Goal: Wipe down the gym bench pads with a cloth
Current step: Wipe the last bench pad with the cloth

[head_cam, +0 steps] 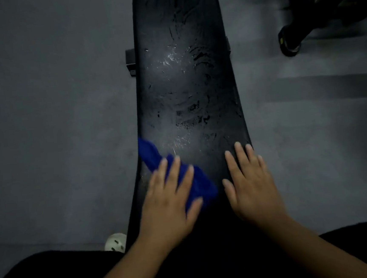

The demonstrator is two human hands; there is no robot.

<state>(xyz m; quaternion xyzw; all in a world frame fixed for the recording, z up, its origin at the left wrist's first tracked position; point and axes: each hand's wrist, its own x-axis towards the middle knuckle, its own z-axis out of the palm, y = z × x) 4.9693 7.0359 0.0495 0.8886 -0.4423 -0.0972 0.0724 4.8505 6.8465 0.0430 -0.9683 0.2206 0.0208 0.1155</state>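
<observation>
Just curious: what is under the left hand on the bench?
A blue cloth lies under the left hand, on the black bench pad. Both ends stick out; the middle is hidden by it.

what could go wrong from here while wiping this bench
The blue cloth lies bunched at the left edge of the bench pad, only pressed by the straight fingers of the left hand, so it may slip off the side. The pad looks wet and streaked farther up; the bare right hand resting on it might slide.
</observation>
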